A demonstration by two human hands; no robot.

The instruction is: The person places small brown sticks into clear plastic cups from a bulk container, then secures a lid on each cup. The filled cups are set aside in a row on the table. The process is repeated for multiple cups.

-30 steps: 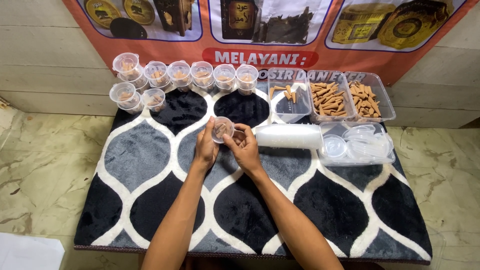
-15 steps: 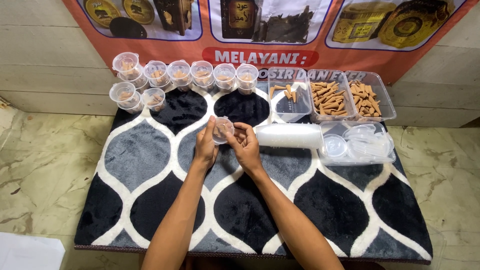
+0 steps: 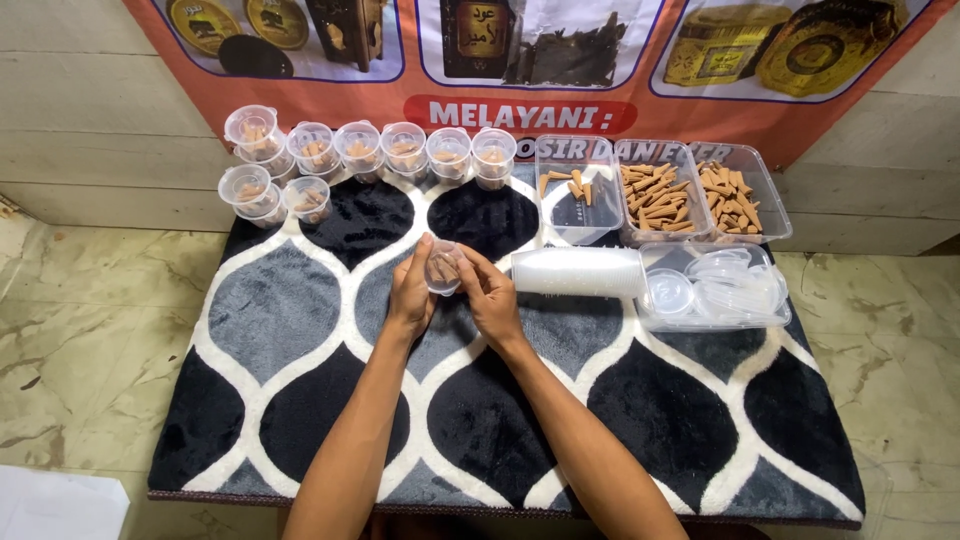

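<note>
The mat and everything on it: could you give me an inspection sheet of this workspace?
Surface: patterned mat in black, grey and white, on a marble floor.
Job's things: small clear cup with brown pieces inside, held between both hands.
Clutter: filled cups in a row at the back; three trays of brown cones; sleeve of stacked cups lying on its side; tray of lids.
Grippers: left hand and right hand both grip the cup.
Cables: nothing seen.
Surroundings: orange banner on a pale wall; white sheet on the floor.
</note>
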